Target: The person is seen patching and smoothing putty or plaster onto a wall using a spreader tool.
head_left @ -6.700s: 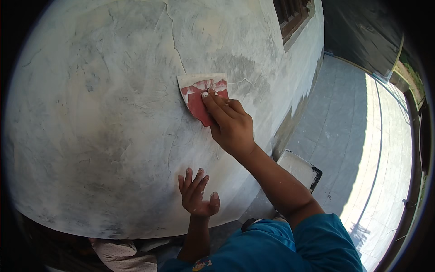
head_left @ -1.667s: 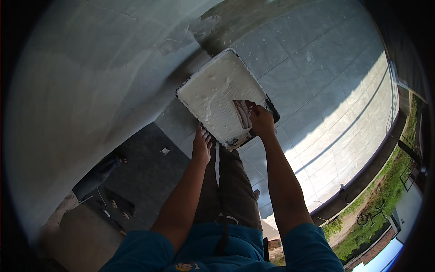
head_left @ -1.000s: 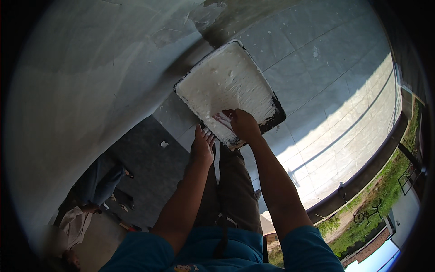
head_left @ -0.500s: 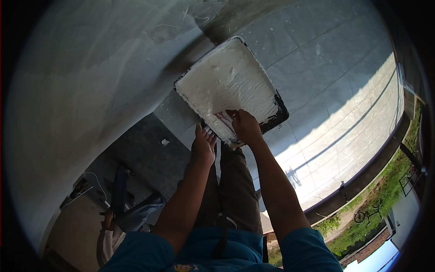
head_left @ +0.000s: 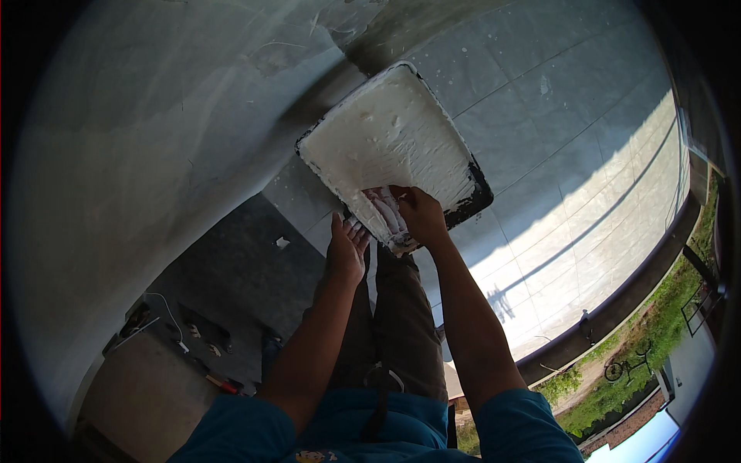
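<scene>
A black rectangular tray [head_left: 482, 189] full of thick white paste [head_left: 378, 131] lies in front of me, its near corner just ahead of my trousers. My right hand [head_left: 422, 216] is closed on a flat reddish-brown scraper [head_left: 380, 202] at the tray's near side. White paste streaks the scraper, and its lower part dips into the paste. Beside the near-left rim, my left hand [head_left: 349, 244] is palm up with thumb and fingers stretched out and white smears on the fingertips. Whether those fingers touch the rim I cannot tell.
A grey plastered wall [head_left: 154, 147] rises on the left. Tiled floor [head_left: 556, 131] extends right, with a sunlit strip beyond. Dark floor at lower left bears a small white scrap [head_left: 282, 242], a white cable [head_left: 168, 316] and scattered tools. Outside, a bicycle [head_left: 627, 366] stands by grass.
Another person at lower left has moved mostly out of view, uncovering items on the floor. The scraper has shifted slightly and shows more white paste. My left hand stays nearly still.
</scene>
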Demonstrator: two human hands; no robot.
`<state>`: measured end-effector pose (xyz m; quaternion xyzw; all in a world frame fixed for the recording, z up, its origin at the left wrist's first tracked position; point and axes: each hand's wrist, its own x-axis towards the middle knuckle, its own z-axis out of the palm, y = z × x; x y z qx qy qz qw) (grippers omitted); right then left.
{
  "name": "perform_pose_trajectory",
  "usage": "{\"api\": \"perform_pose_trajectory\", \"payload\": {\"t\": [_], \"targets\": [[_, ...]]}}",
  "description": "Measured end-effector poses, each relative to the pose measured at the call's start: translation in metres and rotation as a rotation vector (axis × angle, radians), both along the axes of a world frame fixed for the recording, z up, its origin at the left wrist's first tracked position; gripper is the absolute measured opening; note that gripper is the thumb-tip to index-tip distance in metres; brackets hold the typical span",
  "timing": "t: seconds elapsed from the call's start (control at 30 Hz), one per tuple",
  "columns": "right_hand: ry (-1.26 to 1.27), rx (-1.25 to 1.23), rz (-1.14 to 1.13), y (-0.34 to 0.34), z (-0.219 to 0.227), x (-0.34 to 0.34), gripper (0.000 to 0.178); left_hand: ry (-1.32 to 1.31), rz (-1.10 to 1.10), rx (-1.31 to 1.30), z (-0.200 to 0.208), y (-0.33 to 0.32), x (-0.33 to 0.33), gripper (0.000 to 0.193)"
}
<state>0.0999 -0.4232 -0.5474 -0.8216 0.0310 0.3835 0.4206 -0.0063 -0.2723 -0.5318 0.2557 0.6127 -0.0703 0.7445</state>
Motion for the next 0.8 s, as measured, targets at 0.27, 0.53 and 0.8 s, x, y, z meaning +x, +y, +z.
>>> {"api": "perform_pose_trajectory", "payload": {"t": [0.27, 0.53, 0.8], "targets": [[0.084, 0.124, -0.222, -0.006, 0.014, 0.011, 0.033, -0.029, -0.001, -0.007, -0.004, 0.003, -0.004, 0.095], [0.152, 0.554, -0.509, -0.028, 0.046, 0.015, 0.025, 0.013, 0.022, 0.000, -0.003, 0.000, -0.001, 0.092], [-0.030, 0.088, -0.374, -0.048, 0.022, 0.020, 0.028, -0.016, -0.005, -0.015, -0.008, -0.002, -0.004, 0.090]]}}
